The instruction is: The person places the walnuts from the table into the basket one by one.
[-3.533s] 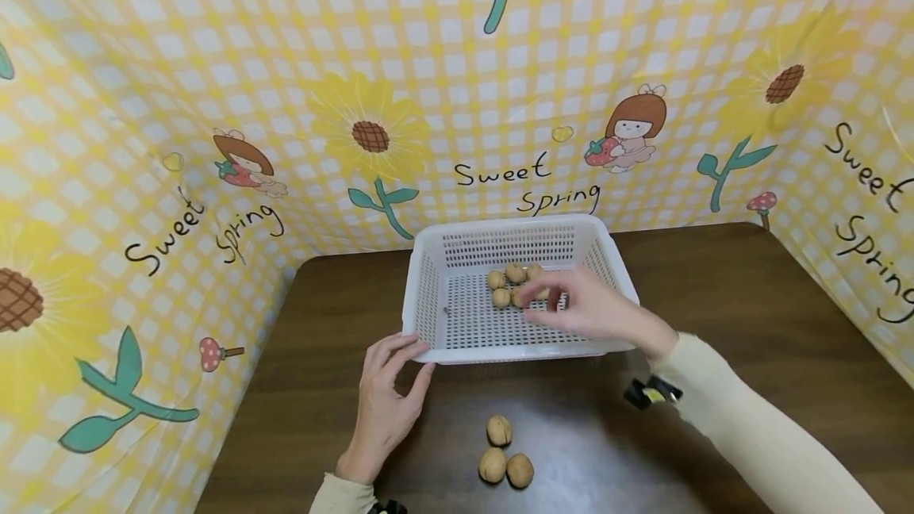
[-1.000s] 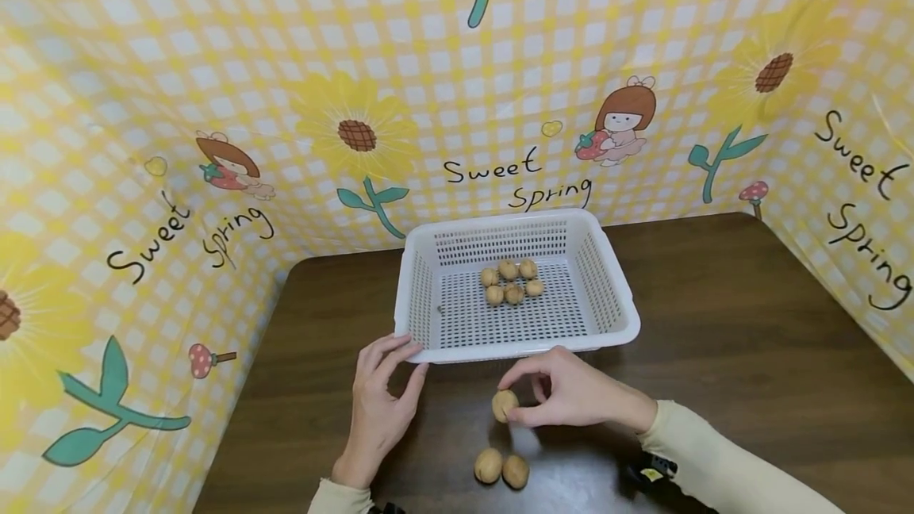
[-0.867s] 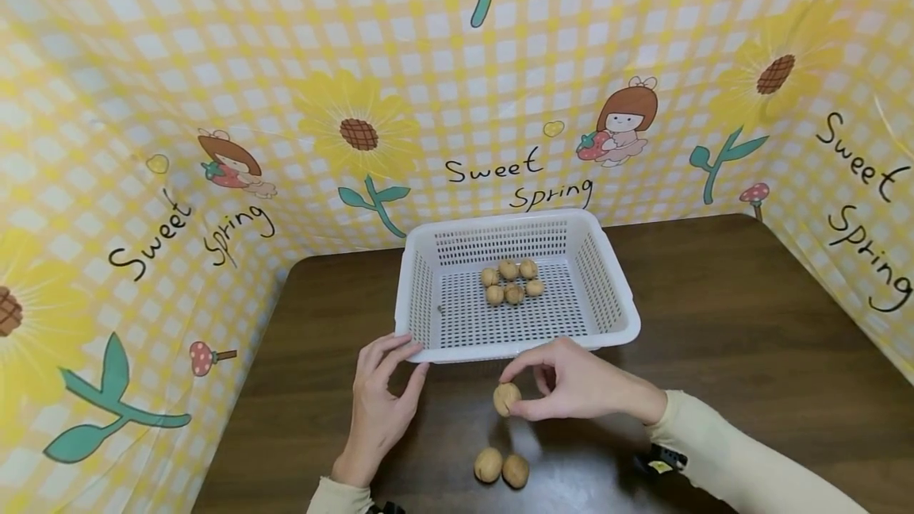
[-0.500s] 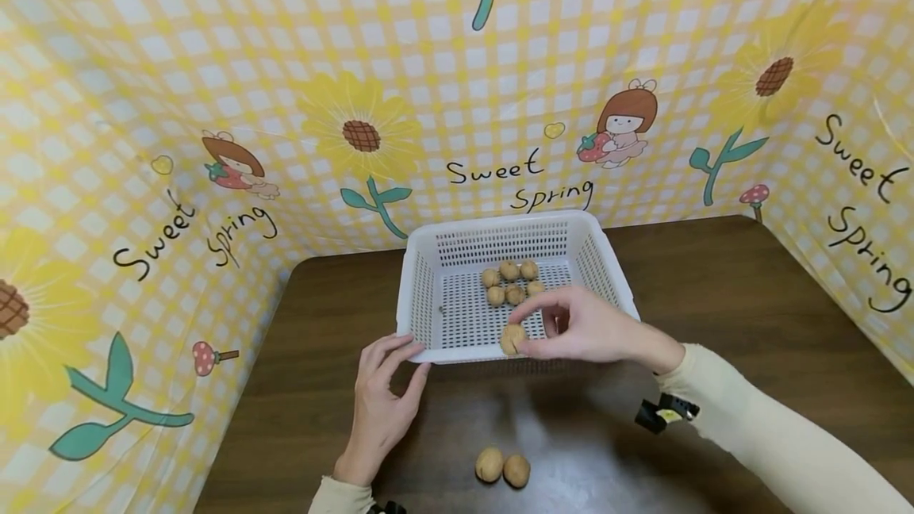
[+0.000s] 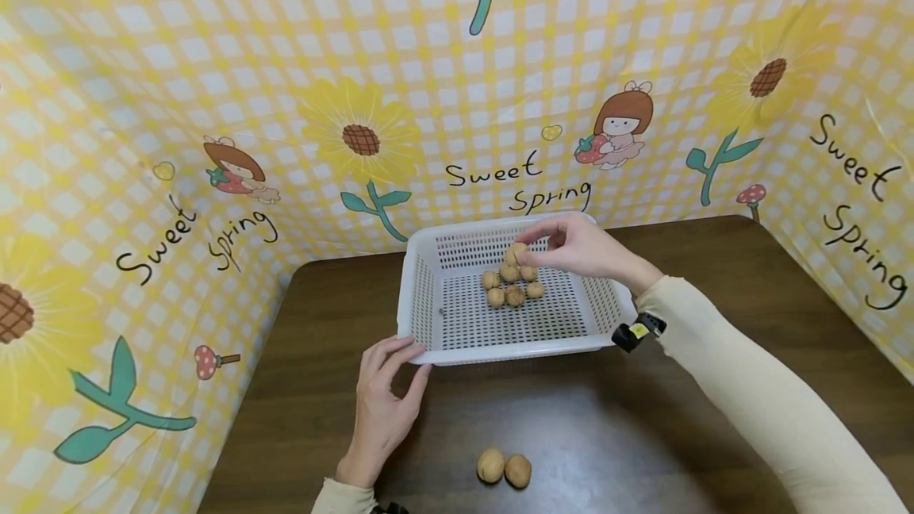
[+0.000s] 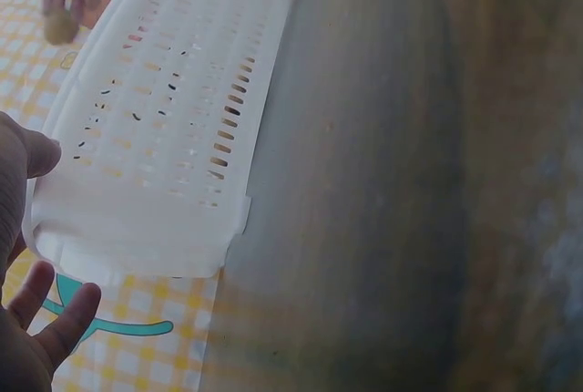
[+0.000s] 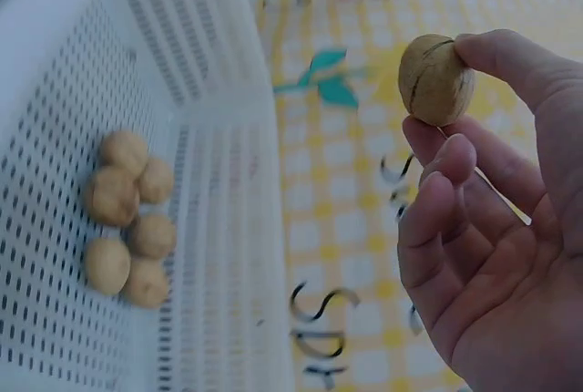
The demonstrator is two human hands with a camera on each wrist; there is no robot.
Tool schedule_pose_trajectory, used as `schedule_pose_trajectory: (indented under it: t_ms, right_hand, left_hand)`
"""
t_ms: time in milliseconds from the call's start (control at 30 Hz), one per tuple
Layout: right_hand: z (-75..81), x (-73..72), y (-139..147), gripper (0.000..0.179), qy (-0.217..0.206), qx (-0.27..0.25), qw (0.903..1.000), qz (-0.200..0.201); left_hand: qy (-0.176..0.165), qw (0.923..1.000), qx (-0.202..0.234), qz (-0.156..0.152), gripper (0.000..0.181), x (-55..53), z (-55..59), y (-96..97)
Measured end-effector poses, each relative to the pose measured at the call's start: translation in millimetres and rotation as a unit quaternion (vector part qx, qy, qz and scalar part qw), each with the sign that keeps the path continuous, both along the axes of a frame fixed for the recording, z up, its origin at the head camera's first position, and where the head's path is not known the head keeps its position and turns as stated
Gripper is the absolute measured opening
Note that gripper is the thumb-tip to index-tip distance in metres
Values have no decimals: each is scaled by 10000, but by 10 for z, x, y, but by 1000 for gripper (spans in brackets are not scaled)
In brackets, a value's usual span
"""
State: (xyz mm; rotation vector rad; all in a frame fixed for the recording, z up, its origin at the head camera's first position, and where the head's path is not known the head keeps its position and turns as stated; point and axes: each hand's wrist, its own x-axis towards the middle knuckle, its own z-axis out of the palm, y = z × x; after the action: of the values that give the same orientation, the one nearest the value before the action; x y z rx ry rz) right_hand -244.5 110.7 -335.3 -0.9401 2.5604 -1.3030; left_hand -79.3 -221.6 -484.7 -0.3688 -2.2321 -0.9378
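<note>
Thumb and fingertips of my right hand (image 5: 581,244) pinch a walnut (image 7: 435,82) over the far part of a white perforated plastic basket (image 5: 507,353). In the head view, this walnut overlaps the cluster of several walnuts (image 7: 114,196) lying on the basket floor. My left hand (image 5: 385,403) rests at the basket's near left corner, its fairly straight fingers at the rim and the thumb spread apart. Two more walnuts (image 5: 490,466) sit side by side on the table in front of the basket.
The basket stands on a dark brown wooden table (image 5: 343,300). Behind it and along both sides rises a yellow checked cloth (image 5: 457,86) with sunflowers and lettering. A black wrist strap (image 5: 638,331) is on the right sleeve.
Between 3.5 and 1 second ago, my right hand left the basket and picked up a walnut from the table. It then carried it over the basket's far part. My left hand stayed put.
</note>
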Motion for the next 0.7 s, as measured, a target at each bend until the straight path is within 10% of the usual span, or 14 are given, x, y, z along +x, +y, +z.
schedule_pose_trajectory:
  t_ms: [233, 700]
  right_hand:
    - [-210, -323, -47, 39, 28, 653, 9966, -502]
    - [-713, -637, -131, 41, -685, 1238, 9896, -246]
  left_hand:
    - [-149, 9999, -14, 70, 29, 5, 8, -3]
    - [95, 10000, -20, -10, 31, 2, 4, 7]
